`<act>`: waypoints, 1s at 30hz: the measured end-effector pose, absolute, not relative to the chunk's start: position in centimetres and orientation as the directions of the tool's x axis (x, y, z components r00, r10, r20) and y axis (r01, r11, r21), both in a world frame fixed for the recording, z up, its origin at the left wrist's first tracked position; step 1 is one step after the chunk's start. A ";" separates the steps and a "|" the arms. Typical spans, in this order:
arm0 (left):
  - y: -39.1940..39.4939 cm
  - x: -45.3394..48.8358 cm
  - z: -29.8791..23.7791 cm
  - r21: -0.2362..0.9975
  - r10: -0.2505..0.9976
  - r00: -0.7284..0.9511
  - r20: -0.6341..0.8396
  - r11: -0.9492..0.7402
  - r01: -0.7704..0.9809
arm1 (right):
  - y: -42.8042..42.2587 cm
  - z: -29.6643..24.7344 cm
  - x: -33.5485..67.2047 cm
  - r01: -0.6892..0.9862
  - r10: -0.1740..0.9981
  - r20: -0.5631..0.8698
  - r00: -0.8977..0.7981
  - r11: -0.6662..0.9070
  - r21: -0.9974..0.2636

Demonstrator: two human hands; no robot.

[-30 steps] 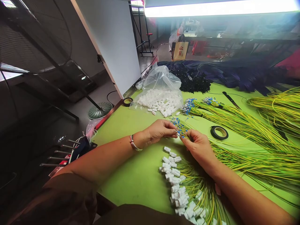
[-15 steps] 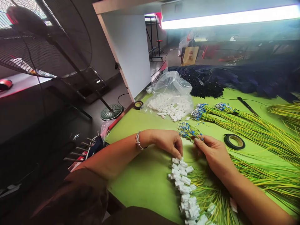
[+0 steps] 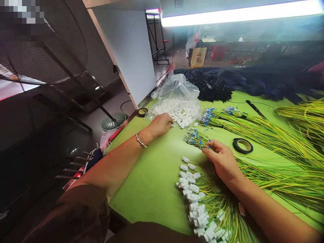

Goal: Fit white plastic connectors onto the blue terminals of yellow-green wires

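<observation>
My left hand [image 3: 160,126] is at the front edge of a clear plastic bag [image 3: 181,87], its fingers pinched on a small white connector housing [image 3: 171,125]. Loose white housings [image 3: 184,116] spill from the bag beside it. My right hand [image 3: 224,161] has thumb and forefinger closed on a yellow-green wire near its blue-banded terminal end [image 3: 209,145]. Just left of those fingertips lies a bunch of wire ends with blue and metal terminals [image 3: 194,137]. A row of white housings fitted on wires [image 3: 193,189] runs along the green tabletop [image 3: 149,182] toward me.
Longer yellow-green wire bundles [image 3: 273,141] stretch to the right, with a black tape roll [image 3: 235,145] among them. A smaller tape roll [image 3: 142,112] sits at the left edge. Dark wires [image 3: 243,81] lie at the back near a black-handled tool [image 3: 254,108]. A white panel [image 3: 126,54] stands left.
My left hand has moved from the top of the row of fitted housings up and left to the loose ones by the bag. My right hand stays near the terminal ends.
</observation>
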State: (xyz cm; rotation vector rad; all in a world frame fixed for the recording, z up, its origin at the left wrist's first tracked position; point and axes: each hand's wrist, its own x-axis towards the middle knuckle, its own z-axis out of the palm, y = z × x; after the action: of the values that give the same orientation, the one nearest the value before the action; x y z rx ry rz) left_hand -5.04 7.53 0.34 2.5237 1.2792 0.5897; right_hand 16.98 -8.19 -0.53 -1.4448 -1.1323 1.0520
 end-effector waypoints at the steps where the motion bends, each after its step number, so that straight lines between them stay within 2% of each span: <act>1: 7.1 -4.7 0.7 0.469 0.831 0.505 0.236 -0.552 0.690 | -8.2 -0.6 17.0 0.128 0.979 -0.055 0.195 -0.081 -0.988; 4: 5.3 -3.3 1.6 0.797 0.890 0.441 0.113 -0.346 0.494 | -8.0 -0.4 16.9 0.128 0.976 -0.054 0.209 -0.082 -0.988; 6: 3.8 -2.3 1.8 0.951 0.867 0.497 -0.044 -0.116 0.286 | -8.0 -0.3 16.8 0.122 0.976 -0.054 0.210 -0.081 -0.989; 8: 2.4 -1.4 1.8 0.985 0.796 0.580 -0.172 0.119 0.129 | -7.9 -0.2 16.8 0.119 0.978 -0.042 0.205 -0.068 -0.991; 10: 1.4 -0.8 1.8 0.956 0.744 0.618 -0.254 0.290 0.044 | -7.9 -0.2 16.7 0.142 0.978 -0.018 0.209 -0.049 -0.989; 13: 0.7 -0.5 1.7 0.911 0.710 0.630 -0.314 0.412 -0.010 | -7.9 -0.2 16.7 0.206 0.974 0.012 0.228 -0.036 -0.978; 17: 0.6 -0.6 1.5 0.893 0.677 0.658 -0.330 0.450 -0.015 | -8.0 -0.3 16.8 0.250 0.974 0.016 0.224 -0.041 -0.967; 21: 0.4 -0.5 1.4 0.909 0.683 0.668 -0.295 0.415 -0.023 | -8.0 -0.2 16.7 0.288 0.977 0.026 0.212 -0.037 -0.957; 27: 0.3 0.0 1.1 0.983 0.755 0.639 -0.145 0.182 0.009 | -8.0 -0.3 16.6 0.274 0.983 0.012 0.183 -0.039 -0.961; 30: 0.1 0.2 0.7 0.986 0.768 0.625 -0.139 0.167 0.014 | -8.0 -0.4 16.6 0.249 0.986 -0.004 0.168 -0.047 -0.967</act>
State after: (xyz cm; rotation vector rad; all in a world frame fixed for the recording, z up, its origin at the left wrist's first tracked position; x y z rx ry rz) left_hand 0.16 0.08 0.74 1.3079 0.7500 0.6153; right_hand 16.62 -8.00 -0.42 -1.4871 -1.2504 0.9706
